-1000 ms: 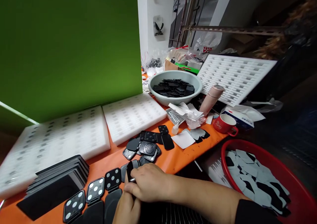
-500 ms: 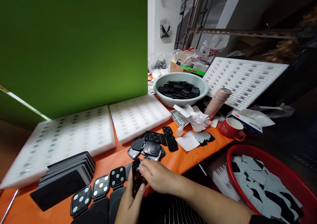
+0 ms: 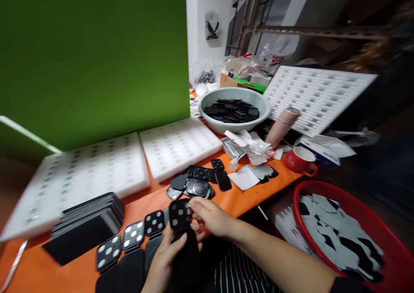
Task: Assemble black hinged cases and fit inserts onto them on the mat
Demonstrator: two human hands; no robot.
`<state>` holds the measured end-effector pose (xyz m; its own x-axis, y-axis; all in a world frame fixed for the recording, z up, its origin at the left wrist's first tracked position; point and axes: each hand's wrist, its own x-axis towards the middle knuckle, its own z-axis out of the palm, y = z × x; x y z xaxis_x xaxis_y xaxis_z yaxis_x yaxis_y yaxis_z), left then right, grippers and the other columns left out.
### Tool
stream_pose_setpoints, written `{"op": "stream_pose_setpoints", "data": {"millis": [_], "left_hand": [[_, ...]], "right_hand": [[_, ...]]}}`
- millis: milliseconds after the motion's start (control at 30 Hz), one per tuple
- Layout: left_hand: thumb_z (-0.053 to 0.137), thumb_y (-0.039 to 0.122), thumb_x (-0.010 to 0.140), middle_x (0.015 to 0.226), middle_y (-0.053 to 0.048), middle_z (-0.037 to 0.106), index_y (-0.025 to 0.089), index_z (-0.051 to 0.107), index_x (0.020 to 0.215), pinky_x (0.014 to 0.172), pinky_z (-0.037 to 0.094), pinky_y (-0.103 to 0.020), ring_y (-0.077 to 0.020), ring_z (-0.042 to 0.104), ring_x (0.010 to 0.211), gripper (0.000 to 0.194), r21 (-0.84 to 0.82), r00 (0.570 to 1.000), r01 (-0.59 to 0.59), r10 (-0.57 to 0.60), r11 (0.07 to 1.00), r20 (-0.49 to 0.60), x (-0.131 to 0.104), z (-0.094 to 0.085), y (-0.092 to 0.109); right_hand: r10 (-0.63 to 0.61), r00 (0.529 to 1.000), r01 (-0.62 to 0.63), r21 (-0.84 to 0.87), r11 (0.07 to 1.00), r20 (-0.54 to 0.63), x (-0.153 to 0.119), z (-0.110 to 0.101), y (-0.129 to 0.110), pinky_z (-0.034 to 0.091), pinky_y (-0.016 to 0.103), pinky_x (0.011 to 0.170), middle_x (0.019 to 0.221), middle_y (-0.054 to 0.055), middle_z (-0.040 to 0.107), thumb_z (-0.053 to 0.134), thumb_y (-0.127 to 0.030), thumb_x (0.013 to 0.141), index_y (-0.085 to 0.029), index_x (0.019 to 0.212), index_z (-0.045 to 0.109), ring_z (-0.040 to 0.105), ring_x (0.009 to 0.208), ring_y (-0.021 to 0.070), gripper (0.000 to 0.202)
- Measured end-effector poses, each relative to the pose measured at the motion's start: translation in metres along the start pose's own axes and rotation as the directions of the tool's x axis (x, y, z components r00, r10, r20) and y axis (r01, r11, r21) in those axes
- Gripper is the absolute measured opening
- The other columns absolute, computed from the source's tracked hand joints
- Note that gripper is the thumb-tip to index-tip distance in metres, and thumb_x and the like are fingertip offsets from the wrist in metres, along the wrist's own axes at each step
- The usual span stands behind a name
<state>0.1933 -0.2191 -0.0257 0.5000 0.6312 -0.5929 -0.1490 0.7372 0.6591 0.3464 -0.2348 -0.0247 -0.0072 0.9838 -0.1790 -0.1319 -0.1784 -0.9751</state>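
My left hand [image 3: 166, 256] grips an opened black hinged case [image 3: 179, 215], its upper half showing pale dots and its lower half hanging over my lap. My right hand [image 3: 210, 217] is at the case's right edge, thumb and forefinger pinched together; a small light thing seems to be between them, too blurred to name. Left of my hands, several open cases with white dots [image 3: 133, 234] lie in a row on the orange table [image 3: 155, 198]. Beyond them is a loose pile of black cases [image 3: 197, 187].
Two white foam trays [image 3: 181, 148] stand behind, with a stack of black sheets [image 3: 87, 224] at left. Farther right are a grey basin [image 3: 207, 116] of black pieces, a pink bottle [image 3: 282, 127], a red mug [image 3: 299, 159] and a red tub [image 3: 299, 224] of pale pieces.
The case in my left hand has turned so its dotted inside faces the camera. My right hand has shifted slightly right and up. The whole view has tilted slightly.
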Motion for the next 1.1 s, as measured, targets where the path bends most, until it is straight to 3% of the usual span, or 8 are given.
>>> {"op": "stream_pose_setpoints", "data": {"millis": [67,167,300,400,467,600,833,1100], "left_hand": [[0.071,0.029,0.066,0.110,-0.010,0.066,0.027,0.039,0.136,0.087,0.048,-0.044,-0.0330,0.060,0.105,0.077,-0.036,0.999,0.005,-0.004,0.999,0.039,0.001,0.000,-0.003],[0.068,0.026,0.066,0.119,-0.010,0.062,0.025,0.035,0.139,0.092,0.045,-0.045,-0.0321,0.056,0.111,0.081,0.127,0.992,-0.108,0.099,0.986,0.076,0.010,-0.005,-0.012],[0.059,0.027,0.073,0.136,-0.010,0.049,0.019,0.034,0.140,0.107,0.029,-0.042,-0.0279,0.039,0.128,0.072,0.555,0.942,-0.325,0.316,0.766,0.114,0.017,-0.010,-0.023],[0.050,0.026,0.080,0.137,-0.014,0.047,0.016,0.029,0.142,0.104,0.032,-0.043,-0.0277,0.042,0.127,0.066,0.727,0.929,-0.341,0.331,0.596,0.165,0.012,-0.008,-0.023],[0.047,0.023,0.082,0.134,-0.016,0.050,0.014,0.029,0.142,0.100,0.037,-0.043,-0.0281,0.047,0.122,0.063,0.776,0.916,-0.363,0.350,0.516,0.196,0.008,-0.005,-0.021],[0.044,0.019,0.084,0.121,-0.017,0.060,0.013,0.030,0.141,0.095,0.041,-0.042,-0.0278,0.056,0.113,0.059,0.813,0.891,-0.404,0.381,0.418,0.247,0.006,-0.006,-0.021],[0.043,0.017,0.084,0.126,-0.015,0.057,0.016,0.026,0.143,0.093,0.043,-0.039,-0.0256,0.054,0.115,0.061,0.800,0.873,-0.429,0.421,0.419,0.247,0.014,-0.017,-0.031],[0.044,0.024,0.085,0.128,-0.016,0.055,0.013,0.032,0.140,0.095,0.042,-0.039,-0.0265,0.053,0.116,0.058,0.785,0.891,-0.358,0.436,0.506,0.126,0.017,-0.016,-0.030]], "right_hand": [[0.025,1.000,-0.025,0.052,0.998,0.002,0.001,-0.001,-0.001,0.030,0.019,0.041,0.055,-0.007,0.039,0.034,-0.060,0.088,-0.021,0.081,0.042,0.036,0.044,0.0083,0.040],[0.007,0.999,-0.018,-0.213,0.977,-0.054,-0.001,0.000,-0.011,0.034,0.021,0.046,0.059,-0.005,0.044,0.034,-0.052,0.091,-0.021,0.078,0.042,0.042,0.049,0.0092,0.034],[-0.146,0.986,0.038,-0.726,0.686,-0.086,-0.005,0.007,-0.028,0.038,0.027,0.064,0.072,0.001,0.055,0.038,-0.029,0.093,-0.019,0.073,0.048,0.051,0.068,0.0142,0.024],[-0.157,0.987,0.059,-0.853,0.519,-0.027,-0.008,0.010,-0.034,0.037,0.030,0.071,0.080,0.005,0.059,0.037,-0.022,0.092,-0.018,0.077,0.053,0.053,0.077,0.0175,0.023],[-0.150,0.988,0.059,-0.848,0.526,-0.023,-0.009,0.011,-0.034,0.037,0.030,0.070,0.080,0.006,0.060,0.039,-0.024,0.092,-0.017,0.079,0.055,0.053,0.077,0.0176,0.022],[-0.152,0.987,0.064,-0.740,0.669,-0.052,-0.006,0.009,-0.028,0.034,0.025,0.060,0.070,0.001,0.058,0.049,-0.028,0.086,-0.017,0.072,0.055,0.051,0.066,0.0136,0.020],[-0.163,0.985,0.101,-0.588,0.803,-0.053,0.005,0.007,-0.009,0.031,0.021,0.054,0.063,-0.003,0.054,0.053,-0.026,0.081,-0.016,0.063,0.052,0.046,0.058,0.0099,0.020],[-0.204,0.978,0.112,-0.702,0.703,-0.048,0.006,0.014,-0.010,0.035,0.025,0.062,0.070,0.002,0.059,0.050,-0.028,0.086,-0.016,0.071,0.055,0.052,0.068,0.0139,0.020]]}}
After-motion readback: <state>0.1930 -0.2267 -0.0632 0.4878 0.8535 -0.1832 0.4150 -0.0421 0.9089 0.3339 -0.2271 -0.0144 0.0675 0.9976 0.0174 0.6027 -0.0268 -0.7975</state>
